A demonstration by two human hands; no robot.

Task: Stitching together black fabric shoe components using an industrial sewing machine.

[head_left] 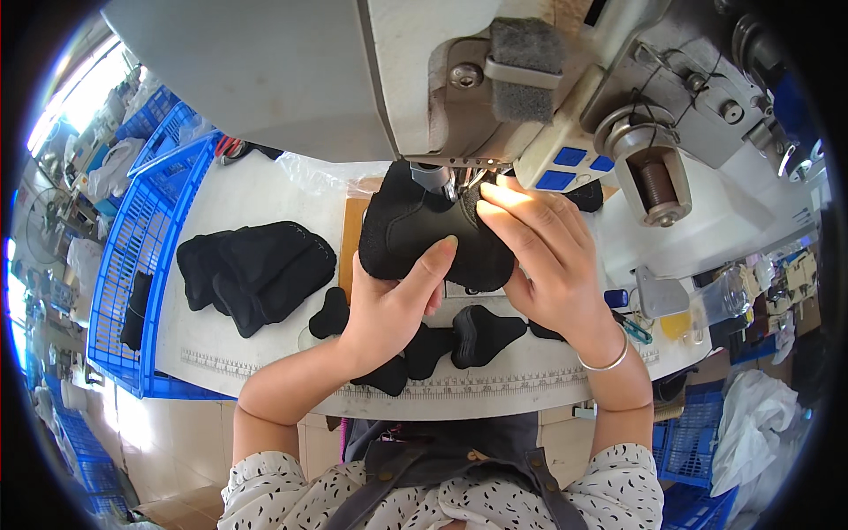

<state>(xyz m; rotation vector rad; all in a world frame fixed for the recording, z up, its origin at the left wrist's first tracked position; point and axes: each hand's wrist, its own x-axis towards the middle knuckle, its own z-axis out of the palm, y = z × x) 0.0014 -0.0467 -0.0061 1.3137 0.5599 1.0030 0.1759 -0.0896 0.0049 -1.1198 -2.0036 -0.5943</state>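
A black padded fabric piece (415, 231) with a curved seam lies under the needle and presser foot (455, 185) of a sewing machine (415, 71). My left hand (393, 309) grips its near left edge, thumb on top and fingers mostly hidden beneath. On the right, my right hand (548, 252) presses its fingertips together on the fabric close beside the presser foot, its thumb partly hidden under the edge. Several small black shaped pieces (484, 337) lie on the table just below my hands. To the left sits a pile of larger black pieces (256, 269).
A blue plastic crate (132, 274) stands along the table's left edge. A ruler strip (495, 386) runs along the near edge. The machine head hangs close above my hands, with a brown thread bobbin (654, 181) at its right. Teal-handled snips (638, 330) lie at the right.
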